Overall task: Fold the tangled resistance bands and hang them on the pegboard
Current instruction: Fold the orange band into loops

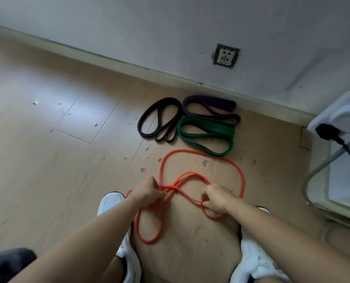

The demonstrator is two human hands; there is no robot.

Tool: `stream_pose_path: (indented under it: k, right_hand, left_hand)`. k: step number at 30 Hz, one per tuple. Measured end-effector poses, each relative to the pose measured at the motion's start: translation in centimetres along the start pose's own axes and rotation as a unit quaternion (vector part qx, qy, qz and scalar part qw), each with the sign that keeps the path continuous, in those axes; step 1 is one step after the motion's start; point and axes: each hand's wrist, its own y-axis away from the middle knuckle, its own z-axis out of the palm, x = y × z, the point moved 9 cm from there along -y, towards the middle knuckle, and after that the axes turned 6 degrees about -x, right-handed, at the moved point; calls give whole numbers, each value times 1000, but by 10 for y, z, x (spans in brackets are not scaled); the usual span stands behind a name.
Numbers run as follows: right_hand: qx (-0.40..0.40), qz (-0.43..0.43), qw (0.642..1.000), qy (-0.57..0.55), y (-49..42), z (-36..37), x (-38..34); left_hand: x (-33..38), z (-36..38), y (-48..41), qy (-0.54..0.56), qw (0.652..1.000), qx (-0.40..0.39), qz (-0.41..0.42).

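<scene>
Nearest, two white shoes [255, 260] planted on the tan floor [47, 160], one at each side. Just beyond them, left hand [149, 190] and right hand [217, 199] held apart, both gripping the red band [148, 241]: left fingers pinched on the crossing of strands, right curled around a loop. Red band tangled, one loop trailing near between the shoes, a wider one lying farther out. Farther still, folded flat on the floor: black band [169, 99] at left, green band [221, 129] just right of it, purple band [210, 100] behind the green, near the skirting. On the far wall [149, 27], a socket [226, 56]. At the right edge, a white unit [343, 119] with a black plug [327, 130].
</scene>
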Motion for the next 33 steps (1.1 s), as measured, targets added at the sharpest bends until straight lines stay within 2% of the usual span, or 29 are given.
stream_pose_path:
  k: [2,8,10,14,17,20,23,27,30,33]
  right_hand:
    - [1,-14,1000,-28,4,-13,-1]
    - [104,-47,984,-135,27,-85,-4]
    - [122,-73,976,-168,35,-107,-13]
    - [155,-143,953,-216,61,-161,-47]
    - [150,-208,942,-217,89,-194,-80]
    - [134,-261,932,-213,123,-215,-106]
    - [129,-284,917,-247,157,-232,-121]
    - [156,-321,864,-357,195,-259,-128]
    - [148,-348,838,-394,218,-271,-136]
    - [126,-345,830,-420,231,-272,-137]
  left_hand:
    - [6,-2,0,-16,999,2,32]
    - [43,-32,18,80,988,-25,127]
    - [71,-59,36,57,983,-23,176]
    - [124,-116,88,-54,959,5,277]
    - [152,-156,133,-89,940,50,325]
    - [174,-192,178,-80,922,88,369]
    - [187,-218,222,-24,910,106,400]
    - [196,-240,261,118,895,79,423]
    - [203,-248,287,241,861,44,445]
    - [215,-254,308,340,815,3,469]
